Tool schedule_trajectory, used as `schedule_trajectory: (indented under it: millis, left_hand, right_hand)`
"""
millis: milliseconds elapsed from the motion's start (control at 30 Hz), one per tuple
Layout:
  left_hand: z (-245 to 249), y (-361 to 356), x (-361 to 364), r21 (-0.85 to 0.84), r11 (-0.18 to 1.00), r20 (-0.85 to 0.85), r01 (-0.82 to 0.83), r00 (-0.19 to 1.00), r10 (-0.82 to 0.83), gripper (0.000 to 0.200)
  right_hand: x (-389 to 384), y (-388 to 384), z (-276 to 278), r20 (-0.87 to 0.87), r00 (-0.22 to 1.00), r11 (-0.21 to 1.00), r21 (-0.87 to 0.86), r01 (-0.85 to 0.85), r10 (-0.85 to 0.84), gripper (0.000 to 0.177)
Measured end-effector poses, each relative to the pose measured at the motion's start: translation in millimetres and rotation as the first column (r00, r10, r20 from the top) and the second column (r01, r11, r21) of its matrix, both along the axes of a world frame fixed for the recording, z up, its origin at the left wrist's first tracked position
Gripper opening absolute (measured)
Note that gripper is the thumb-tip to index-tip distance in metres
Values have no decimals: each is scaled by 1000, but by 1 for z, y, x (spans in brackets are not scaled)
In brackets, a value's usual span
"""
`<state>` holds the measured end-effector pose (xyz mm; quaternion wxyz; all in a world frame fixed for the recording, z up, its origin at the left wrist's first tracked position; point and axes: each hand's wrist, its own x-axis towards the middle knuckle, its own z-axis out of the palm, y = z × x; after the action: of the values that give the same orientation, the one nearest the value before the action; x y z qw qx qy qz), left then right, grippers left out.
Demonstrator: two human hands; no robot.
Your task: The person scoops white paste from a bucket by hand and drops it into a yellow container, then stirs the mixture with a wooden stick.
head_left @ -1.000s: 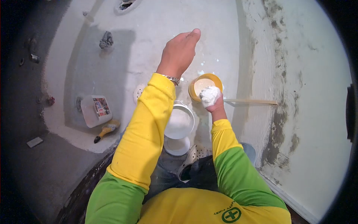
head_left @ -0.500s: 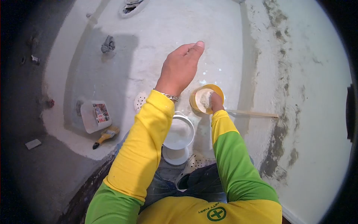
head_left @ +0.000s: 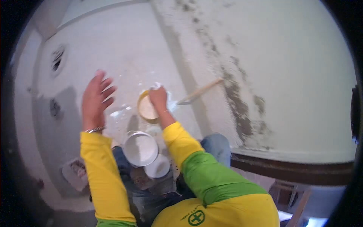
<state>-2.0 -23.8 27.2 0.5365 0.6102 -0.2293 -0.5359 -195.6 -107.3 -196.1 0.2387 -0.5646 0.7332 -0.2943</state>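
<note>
Right grip: My right grip (head_left: 159,98) is bending over the right side of the yellow tub (head_left: 152,120), fingers curling inward; a little white material (head_left: 157,86) is showing at the fingertips, but blur is hiding whether I am holding a lump, wearing a coating or touching the rim.
Left grip: My left grip (head_left: 95,102) is hanging in the air, well left of the right one, fingers loosely spreading and visibly holding nothing.
Yellow tub: It is standing on the pale floor (head_left: 124,56), beneath and left of my right grip, mouth facing up.
Tub filling: A pale, cream-toned filling (head_left: 147,108) is lying inside; its depth is not showing.
Handling: I am judging the white material to be soft, light and prone to smearing, a cupped palm suiting it better than a hard pinch. The tub is looking smooth and fairly weighty, its rim offering the surest hold.
White bucket: Nearer my body than the right grip, the white bucket (head_left: 127,152) is standing; its interior is appearing white, filling and bare wall being indistinguishable.
White disc: Just beside the bucket, a white disc (head_left: 159,167) is lying.
Wooden stick: Right of my right grip, a wooden stick (head_left: 207,87) is slanting away.
</note>
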Motion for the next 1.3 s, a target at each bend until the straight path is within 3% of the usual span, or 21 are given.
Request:
schedule_trajectory:
  millis: [67,100,133,167,233,300,367,400,433,500,533,567,633,700,767,867,967,1067,1133,1200,1300]
  left_hand:
    - [3,2,-1,-2,1000,-5,8,1000,-8,66]
    - [5,3,-2,9,1000,4,-2,1000,2,66]
    - [5,7,-4,7,1000,1,14,1000,-14,66]
    - [5,7,-3,15,1000,-5,4,1000,-4,67]
    - [6,-1,1,11,1000,-3,-24,1000,24,67]
    - [3,2,5,-28,1000,-32,7,999,-8,67]
    - [1,1,4,-32,999,-22,4,1000,-5,66]
    - [3,1,3,-22,1000,-6,-7,1000,7,66]
    - [6,0,1,-15,1000,4,-20,1000,20,66]
    - [10,1,1,-17,999,8,-28,1000,28,66]
    - [9,2,1,-21,1000,-2,-13,1000,13,66]
    - [8,4,1,-6,999,0,-34,999,34,66]
    - [9,1,3,-21,999,8,-28,1000,28,64]
    - [7,-1,4,-25,999,-5,-42,999,42,64]
    - [9,0,2,-27,999,10,-27,1000,28,66]
    - [10,1,6,-46,998,10,-50,999,51,68]
    - [14,2,8,-46,996,8,-74,997,74,68]
    - [13,4,10,-42,997,21,-71,997,72,68]
    - [11,6,11,-36,998,49,-51,997,52,68]
    - [9,9,14,-26,998,61,-49,997,51,68]
    - [9,11,15,-13,998,71,-60,996,61,67]
  right_hand:
    - [10,18,19,-25,994,990,-96,106,-109,42]
    - [12,24,3,-3,997,997,11,73,-73,46]
    - [6,24,-32,108,985,961,231,-155,133,49]
    - [0,38,-85,20,919,859,348,-375,393,54]
    - [2,42,-75,-11,929,903,238,-357,370,62]
    - [4,41,-80,51,946,936,-169,-308,321,66]
    - [-12,49,-48,45,999,989,145,4,-11,60]
    - [-25,42,-60,-31,977,975,65,211,-209,54]
    - [-44,29,-67,-77,910,905,91,414,-409,52]
    - [-89,24,-43,-63,805,807,-22,590,-590,53]
    - [-112,20,-33,41,769,767,-51,639,-638,59]
    - [-133,10,-28,37,660,660,-9,751,-751,66]
    - [-167,-14,-19,-25,611,610,26,792,-791,75]
    - [-229,-53,-56,-148,706,718,-48,694,-692,79]
    - [-224,-53,4,-58,766,765,40,643,-641,76]
    - [-217,-59,38,-295,867,906,5,422,-402,67]
    - [-191,-44,128,-487,842,971,-58,232,-230,55]
    - [-175,-11,202,-386,888,964,-189,188,-249,52]
    - [-156,12,235,108,974,976,-63,208,-200,50]
    - [-169,5,196,-15,998,996,58,70,-69,47]
    - [-128,17,133,-29,983,983,54,-177,179,39]
